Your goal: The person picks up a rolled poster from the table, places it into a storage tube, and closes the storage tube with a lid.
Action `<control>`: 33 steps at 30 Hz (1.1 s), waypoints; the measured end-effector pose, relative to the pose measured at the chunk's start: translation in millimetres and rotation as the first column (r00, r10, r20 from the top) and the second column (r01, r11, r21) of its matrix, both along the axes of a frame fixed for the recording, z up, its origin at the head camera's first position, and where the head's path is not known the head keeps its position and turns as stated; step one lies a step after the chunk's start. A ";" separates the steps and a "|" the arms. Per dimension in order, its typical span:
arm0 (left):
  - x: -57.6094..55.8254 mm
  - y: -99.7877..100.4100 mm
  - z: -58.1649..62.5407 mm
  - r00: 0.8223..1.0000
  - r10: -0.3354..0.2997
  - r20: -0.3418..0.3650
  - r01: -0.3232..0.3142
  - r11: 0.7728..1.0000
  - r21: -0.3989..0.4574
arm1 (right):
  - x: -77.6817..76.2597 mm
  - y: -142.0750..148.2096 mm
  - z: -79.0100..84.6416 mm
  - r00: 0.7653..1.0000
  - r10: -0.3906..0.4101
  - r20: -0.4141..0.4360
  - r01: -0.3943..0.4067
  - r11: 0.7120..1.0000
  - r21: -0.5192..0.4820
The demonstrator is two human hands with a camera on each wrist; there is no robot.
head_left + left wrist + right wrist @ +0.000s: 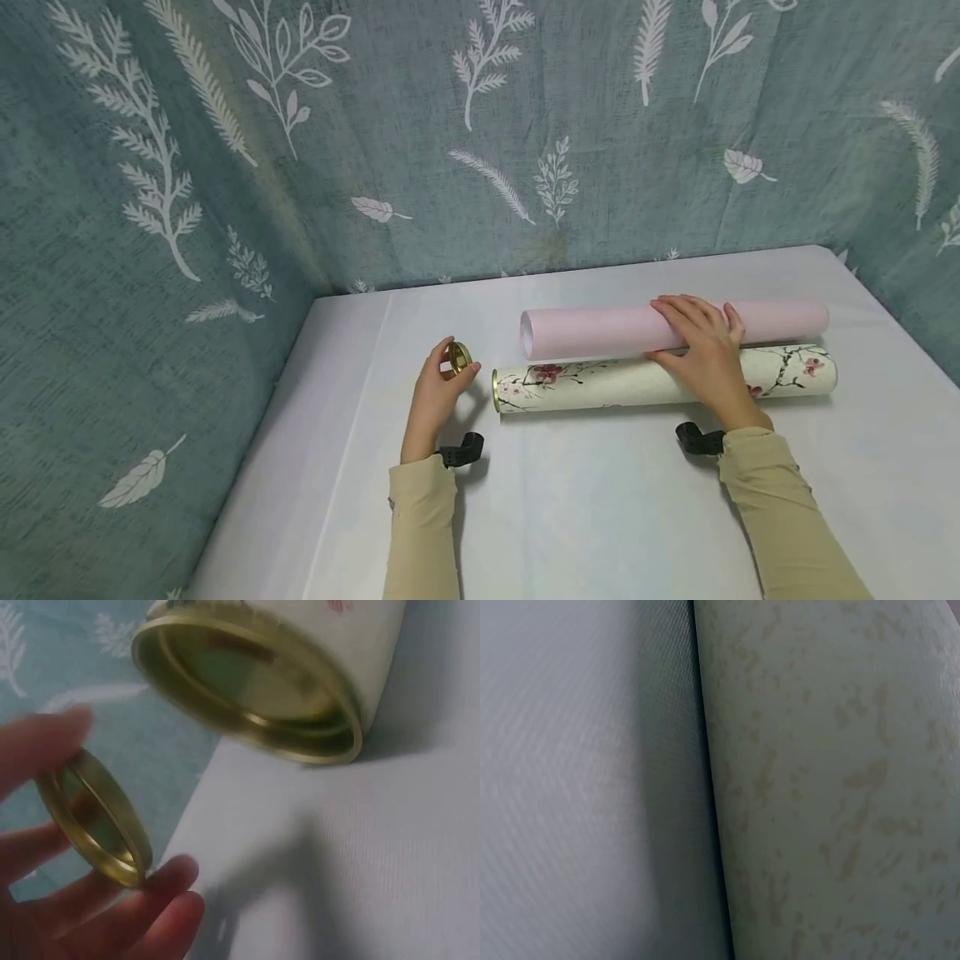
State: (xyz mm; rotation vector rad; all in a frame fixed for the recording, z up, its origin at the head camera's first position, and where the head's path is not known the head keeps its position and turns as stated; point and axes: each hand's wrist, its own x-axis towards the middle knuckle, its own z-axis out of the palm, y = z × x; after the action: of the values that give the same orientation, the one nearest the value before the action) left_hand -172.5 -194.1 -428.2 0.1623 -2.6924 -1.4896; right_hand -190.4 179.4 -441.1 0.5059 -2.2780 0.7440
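Observation:
My left hand [437, 396] holds a round gold lid [460, 358] by its edge, between thumb and fingers, up off the table. To its right lies a cream cardboard tube [581, 393] with red blossoms and dark branches. In the left wrist view the tube's gold-rimmed end [322, 759] faces the lid [124, 810], apart from it. Behind the tube lies a pink paper roll [585, 333], its left end open. My right hand [708, 358] reaches across the tube and grips the pink roll, fingers over its top and thumb at its near side.
Both rolls lie side by side on a white-covered table [585, 500]. Blue-green curtains [420, 125] with white leaf prints hang behind the table and at its sides. The right wrist view shows only the tube's cream surface [832, 780] and white cloth.

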 end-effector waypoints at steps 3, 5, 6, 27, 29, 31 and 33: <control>-0.9 4.7 2.9 1.000 0.001 -0.015 0.000 1.000 0.019 | -1.5 0.9 1.1 1.000 0.008 -0.008 -0.008 1.000 -0.011; -0.1 6.6 5.4 1.000 0.006 -0.025 -0.005 0.999 0.035 | -1.8 0.7 1.1 1.000 0.015 -0.011 -0.015 1.000 -0.019; 0.2 7.4 6.8 0.999 0.002 -0.039 0.000 0.999 0.050 | -1.9 0.5 1.0 1.000 0.017 -0.012 -0.018 1.000 -0.024; 1.6 24.2 28.5 0.981 -0.071 -0.180 0.087 0.993 0.085 | -4.5 0.7 2.9 1.000 0.007 -0.021 -0.007 1.000 -0.013; 2.4 26.0 29.6 0.982 -0.071 -0.174 0.086 0.993 0.084 | -4.2 1.1 2.2 1.000 0.006 -0.021 -0.006 1.000 -0.013; 3.2 27.6 30.2 0.984 -0.067 -0.167 0.083 0.992 0.091 | -3.7 1.4 1.1 1.000 0.006 -0.019 -0.007 1.000 -0.013; 4.0 29.0 30.2 0.985 -0.065 -0.157 0.082 0.991 0.103 | -3.3 1.9 0.0 1.000 0.005 -0.017 -0.006 1.000 -0.013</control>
State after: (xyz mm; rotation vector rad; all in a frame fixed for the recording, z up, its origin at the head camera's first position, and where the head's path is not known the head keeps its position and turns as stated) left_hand -168.5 -165.0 -398.0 -0.0463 -2.5243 -1.5989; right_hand -193.7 181.2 -441.2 0.5108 -2.2561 0.7537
